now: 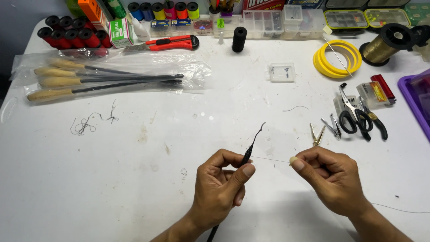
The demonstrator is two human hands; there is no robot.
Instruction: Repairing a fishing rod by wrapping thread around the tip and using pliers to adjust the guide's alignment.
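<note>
Two hands are all we get up close in the head view, so let's go from the fingers outward. Our left hand [221, 186] is curled tight around a thin black rod [249, 151], thumb pressed on top of it near the curved tip, which pokes up and away past the fingertips. That grip looks like it's there to keep the tip steady rather than to move it around. Our right hand [331, 179] is pinched shut, thumb against forefinger, on a fine thread [271, 159] that runs taut across the gap to the rod just above the left thumb. Held apart like that, the two hands seem to keep the line stretched; the loose end trails off past the right wrist.

Just beyond the right knuckles sit small nippers [318, 134], then black-handled scissors [354, 117] a little further out, all within easy reach of that hand. Well beyond the left fingers lie cork-handled rods in a plastic bag [105, 78], a red utility knife [165, 43] and rows of thread spools [161, 10] along the far edge of the white table [112, 179]. Further out from the right hand we've got yellow rings [337, 58] and a gold spool [385, 45]. Can't tell whether the thread is knotted to the rod or only laid over it.
</note>
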